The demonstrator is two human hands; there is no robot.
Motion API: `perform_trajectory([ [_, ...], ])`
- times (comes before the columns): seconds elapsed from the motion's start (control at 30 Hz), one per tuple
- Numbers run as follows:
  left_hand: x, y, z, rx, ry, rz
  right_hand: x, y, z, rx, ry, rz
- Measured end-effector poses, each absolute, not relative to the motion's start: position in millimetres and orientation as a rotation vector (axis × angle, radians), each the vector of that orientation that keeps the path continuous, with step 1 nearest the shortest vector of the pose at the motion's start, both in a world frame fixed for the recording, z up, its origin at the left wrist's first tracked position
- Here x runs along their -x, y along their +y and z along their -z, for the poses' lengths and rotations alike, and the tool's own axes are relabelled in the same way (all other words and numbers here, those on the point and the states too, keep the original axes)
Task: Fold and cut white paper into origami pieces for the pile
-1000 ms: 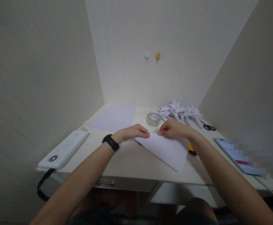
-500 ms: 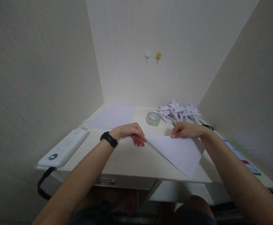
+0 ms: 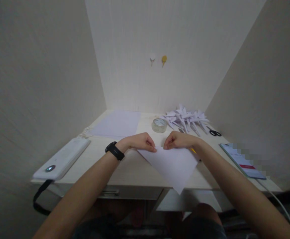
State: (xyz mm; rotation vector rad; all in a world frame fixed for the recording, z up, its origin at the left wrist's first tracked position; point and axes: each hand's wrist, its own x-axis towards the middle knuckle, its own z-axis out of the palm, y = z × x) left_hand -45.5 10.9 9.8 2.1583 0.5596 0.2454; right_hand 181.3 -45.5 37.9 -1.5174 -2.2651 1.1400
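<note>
One folded sheet (image 3: 172,163) lies on the desk (image 3: 125,169), its point past the near edge. Both hands pinch its far edge: left hand (image 3: 140,141) and right hand (image 3: 178,139) nearly touching. Behind them sit tape (image 3: 159,125), folded papers (image 3: 184,118) and scissors (image 3: 214,132).

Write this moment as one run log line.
left hand: pinching paper | right hand: pinching paper | paper: folded, on desk, tip past edge

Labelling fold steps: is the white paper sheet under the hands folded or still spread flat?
Folded. The white paper sheet shows as a triangle pointing toward the person; left hand and right hand press its far edge.
</note>
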Motion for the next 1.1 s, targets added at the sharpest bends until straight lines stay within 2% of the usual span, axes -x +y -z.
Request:
perform_trajectory([
  [0.4, 63, 31, -5, -1.985, 0.647, -0.229, -230, -64, -54, 1.423, -2.132, -1.198],
  [0.5, 68, 35, -4, -1.952, 0.670, -0.274, -255, -64, -48, 1.404, -1.937, -1.165],
  [0.6, 69, 38, -3, -1.849, 0.687, -0.454, -268, -56, -27, 1.365, -1.513, -1.065],
  [0.73, 60, 38, 0, -1.494, 0.714, -0.869, -248, -46, 6, 0.965, -1.074, -1.156],
  [0.87, 45, 34, 6, -1.226, 0.635, -1.151, -200, -40, 17, 0.785, -1.113, -1.357],
  [0.93, 39, 30, 10, -1.207, 0.620, -1.184, -177, -33, 14, 0.815, -1.125, -1.323],
  [1.1, 34, 18, 9, -1.309, 0.629, -1.021, -155, -10, 6, 0.913, -0.949, -0.978],
])
